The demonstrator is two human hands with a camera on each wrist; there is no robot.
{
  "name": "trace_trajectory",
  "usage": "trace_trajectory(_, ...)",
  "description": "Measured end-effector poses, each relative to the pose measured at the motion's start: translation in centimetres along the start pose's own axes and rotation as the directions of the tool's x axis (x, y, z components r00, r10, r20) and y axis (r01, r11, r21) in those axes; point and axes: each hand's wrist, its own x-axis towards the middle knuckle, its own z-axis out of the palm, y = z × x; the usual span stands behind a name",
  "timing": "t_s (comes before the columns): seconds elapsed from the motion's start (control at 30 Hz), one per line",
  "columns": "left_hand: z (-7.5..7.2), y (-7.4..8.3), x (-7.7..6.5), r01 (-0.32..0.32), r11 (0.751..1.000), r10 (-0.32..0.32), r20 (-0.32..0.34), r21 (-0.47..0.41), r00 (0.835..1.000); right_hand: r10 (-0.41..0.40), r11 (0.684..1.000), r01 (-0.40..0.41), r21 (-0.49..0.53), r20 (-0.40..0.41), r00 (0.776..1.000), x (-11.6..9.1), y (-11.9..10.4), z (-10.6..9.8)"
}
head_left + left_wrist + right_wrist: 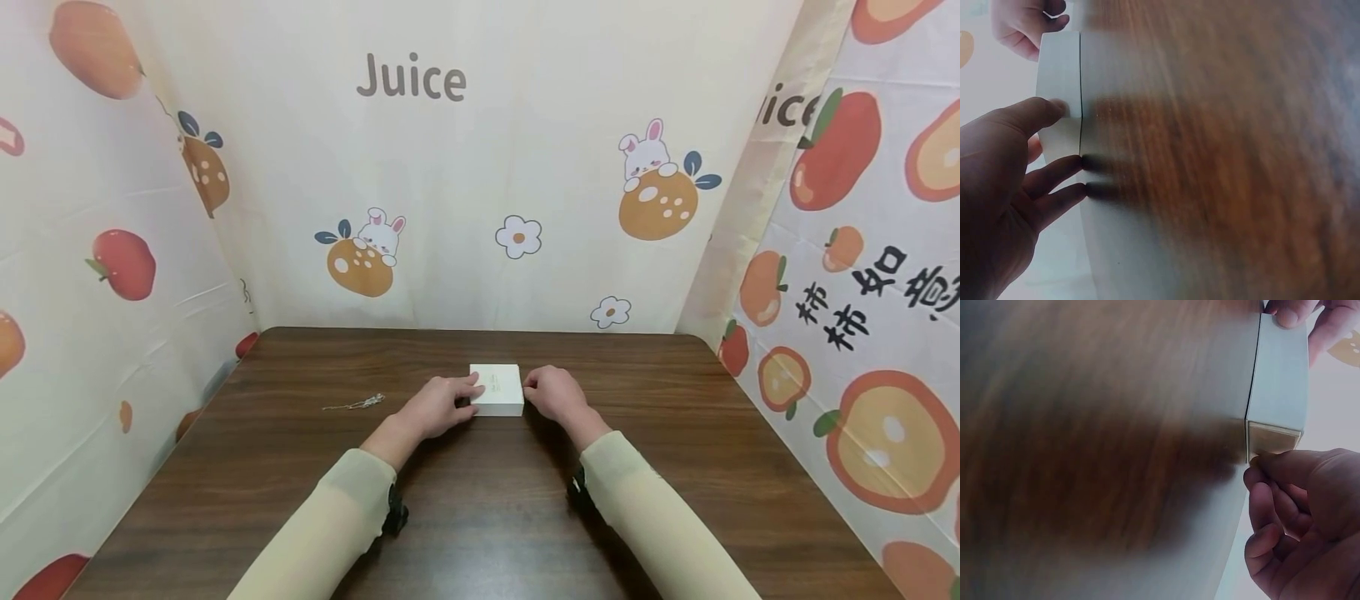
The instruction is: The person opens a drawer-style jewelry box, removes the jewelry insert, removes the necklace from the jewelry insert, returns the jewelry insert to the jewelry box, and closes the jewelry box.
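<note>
A small white box (497,388) with faint gold lettering on its lid lies flat on the table. My left hand (437,405) grips its left end, with the thumb on the near side and fingers over the top. In the left wrist view, two fingers of the left hand (1004,187) reach down to the table edge of the box. At the right end is my right hand (557,392). The right wrist view shows the right hand (1310,519) with thumb and forefinger pinched together against the box's tan, recessed end face (1272,437); what lies between the fingertips is hidden.
A thin silver chain (356,404) with a small ornament lies on the brown wooden table (480,500), left of the left hand. Printed curtains (450,167) with fruit and rabbits stand behind the table and on both sides.
</note>
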Motion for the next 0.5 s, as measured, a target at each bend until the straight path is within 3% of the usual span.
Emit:
trace_trajectory(0.37,-0.08,0.17,-0.07,0.013,1.0,-0.013,-0.001,-0.008,1.0,0.015,1.0,-0.015,0.007,0.015,1.0,0.03,-0.61,-0.05)
trace_trajectory(0.5,-0.02,0.62,-0.15,0.022,0.999,-0.023,0.004,0.032,1.0,0.021,1.0,-0.021,0.005,0.018,1.0,-0.08,-0.56,0.16)
